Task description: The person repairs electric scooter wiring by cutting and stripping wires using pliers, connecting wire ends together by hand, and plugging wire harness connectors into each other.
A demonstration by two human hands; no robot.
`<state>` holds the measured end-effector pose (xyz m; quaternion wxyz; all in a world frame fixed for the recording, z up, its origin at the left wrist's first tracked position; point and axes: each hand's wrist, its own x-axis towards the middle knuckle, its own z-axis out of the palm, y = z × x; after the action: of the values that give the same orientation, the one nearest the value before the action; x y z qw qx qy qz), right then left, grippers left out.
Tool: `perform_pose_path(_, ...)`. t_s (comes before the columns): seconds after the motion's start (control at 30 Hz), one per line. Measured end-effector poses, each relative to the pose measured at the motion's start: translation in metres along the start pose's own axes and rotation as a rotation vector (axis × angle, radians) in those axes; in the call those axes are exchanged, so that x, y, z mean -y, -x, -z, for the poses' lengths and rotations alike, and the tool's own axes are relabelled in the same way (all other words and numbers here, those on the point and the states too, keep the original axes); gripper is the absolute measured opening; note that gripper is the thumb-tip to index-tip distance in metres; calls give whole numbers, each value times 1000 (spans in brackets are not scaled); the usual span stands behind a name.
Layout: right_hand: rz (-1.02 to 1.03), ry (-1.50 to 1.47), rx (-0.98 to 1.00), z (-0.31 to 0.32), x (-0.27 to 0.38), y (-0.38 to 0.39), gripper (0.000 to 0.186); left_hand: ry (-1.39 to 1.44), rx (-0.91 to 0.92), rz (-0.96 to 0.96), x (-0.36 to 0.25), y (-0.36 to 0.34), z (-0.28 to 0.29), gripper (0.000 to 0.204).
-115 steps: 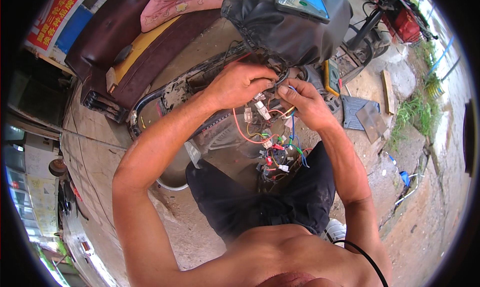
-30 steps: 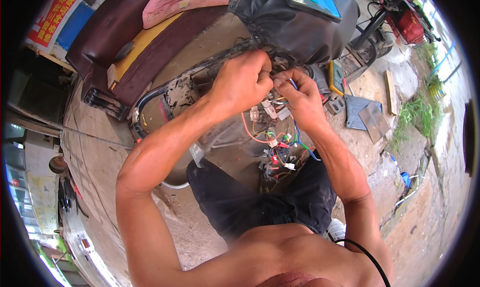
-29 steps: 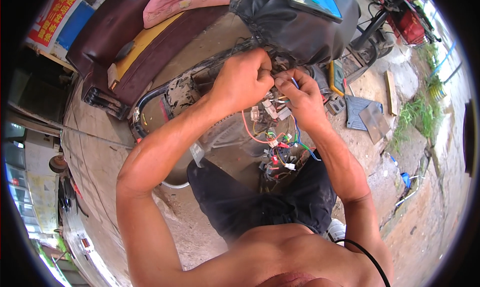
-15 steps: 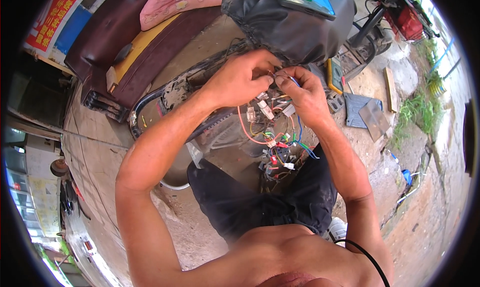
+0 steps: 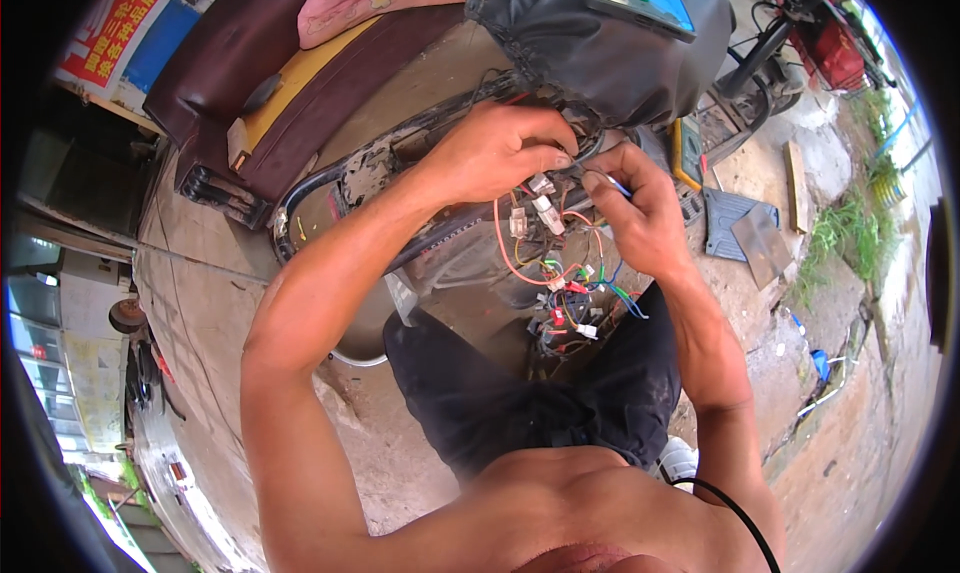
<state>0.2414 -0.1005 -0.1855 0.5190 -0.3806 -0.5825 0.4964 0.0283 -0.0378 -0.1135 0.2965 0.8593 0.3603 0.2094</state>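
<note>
Here, left hand (image 5: 495,153) curled over wire bundle (image 5: 555,283), right hand (image 5: 640,213) pinching wires

A bare concrete floor (image 5: 200,303) is seen in bright daylight. A dark brown bench seat (image 5: 250,63) with a yellow board (image 5: 290,98) is placed at upper left. Grass (image 5: 850,223) is seen along the right edge, beside scattered flat panels (image 5: 745,238).
</note>
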Motion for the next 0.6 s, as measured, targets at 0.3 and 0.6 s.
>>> perform_pose_path(0.3,-15,148,7,2,10,16,12,-76,26,-124,4,5,-5,18)
perform_pose_path(0.6,-252,-140,-433,105,-17,71,7,-14,-154,-83,20,-6,10,14)
